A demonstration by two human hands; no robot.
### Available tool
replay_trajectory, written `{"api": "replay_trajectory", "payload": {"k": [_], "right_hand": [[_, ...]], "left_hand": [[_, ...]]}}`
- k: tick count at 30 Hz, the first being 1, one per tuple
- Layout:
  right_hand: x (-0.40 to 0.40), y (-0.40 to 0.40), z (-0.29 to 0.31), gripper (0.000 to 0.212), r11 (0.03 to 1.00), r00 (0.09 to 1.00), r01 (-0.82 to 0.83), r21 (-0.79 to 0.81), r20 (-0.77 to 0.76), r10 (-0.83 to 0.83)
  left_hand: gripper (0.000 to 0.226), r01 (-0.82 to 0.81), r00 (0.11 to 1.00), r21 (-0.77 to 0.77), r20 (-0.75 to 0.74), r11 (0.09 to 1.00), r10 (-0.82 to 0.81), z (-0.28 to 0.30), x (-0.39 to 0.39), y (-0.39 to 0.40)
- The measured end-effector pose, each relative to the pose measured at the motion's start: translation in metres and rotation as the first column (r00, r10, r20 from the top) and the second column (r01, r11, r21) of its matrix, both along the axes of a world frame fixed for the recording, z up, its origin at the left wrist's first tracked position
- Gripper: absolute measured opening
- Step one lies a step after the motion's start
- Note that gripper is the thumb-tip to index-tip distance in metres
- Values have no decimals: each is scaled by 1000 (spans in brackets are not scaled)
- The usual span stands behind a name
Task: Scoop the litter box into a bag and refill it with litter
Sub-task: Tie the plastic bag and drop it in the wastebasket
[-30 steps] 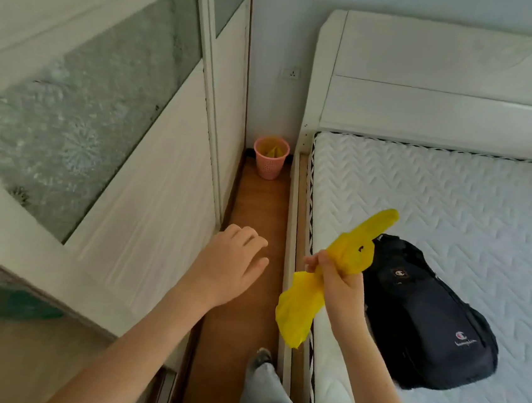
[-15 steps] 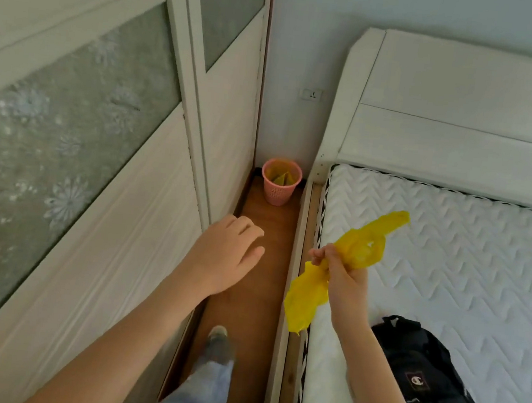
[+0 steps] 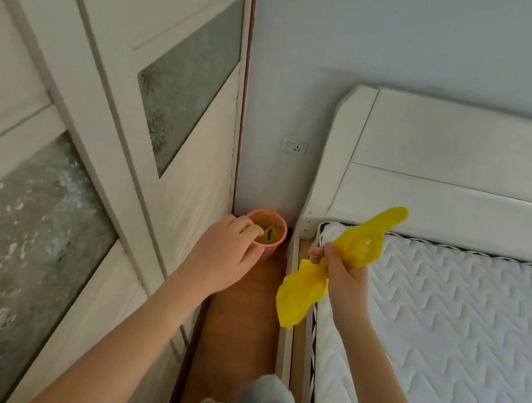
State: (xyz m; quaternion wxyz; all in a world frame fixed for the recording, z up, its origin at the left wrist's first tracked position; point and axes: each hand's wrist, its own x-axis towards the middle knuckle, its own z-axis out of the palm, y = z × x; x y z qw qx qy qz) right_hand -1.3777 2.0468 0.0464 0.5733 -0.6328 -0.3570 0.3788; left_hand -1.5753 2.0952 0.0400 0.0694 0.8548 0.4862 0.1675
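A right hand (image 3: 344, 273) clenches a crumpled yellow plastic bag (image 3: 301, 292), kept ready for scooping. The left hand (image 3: 223, 256), fingers loosely curled, reaches toward a small pink mesh bin (image 3: 272, 235). No litter box visible.

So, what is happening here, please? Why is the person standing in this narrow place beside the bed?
A person stands on the wooden floor strip between a white wardrobe and a bed. The right hand grips a crumpled yellow plastic bag. The left hand reaches forward, fingers loosely curled, holding nothing, toward a small pink basket in the corner, which already has a yellow liner inside. No litter box is in view.
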Motion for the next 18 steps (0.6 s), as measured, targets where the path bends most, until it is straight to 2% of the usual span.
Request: {"api": "replay_trajectory", "payload": {"k": [11,18], "right_hand": [[44,221,-29,35,993,994,-110,-45,-27,109],[81,361,-48,30,964,969,-245,-101,-57,240]], "left_hand": [[37,-95,995,-111,-28,989,92,-37,47,198],[35,-165,986,-170,-59,971,157,-40,87,326]]}}
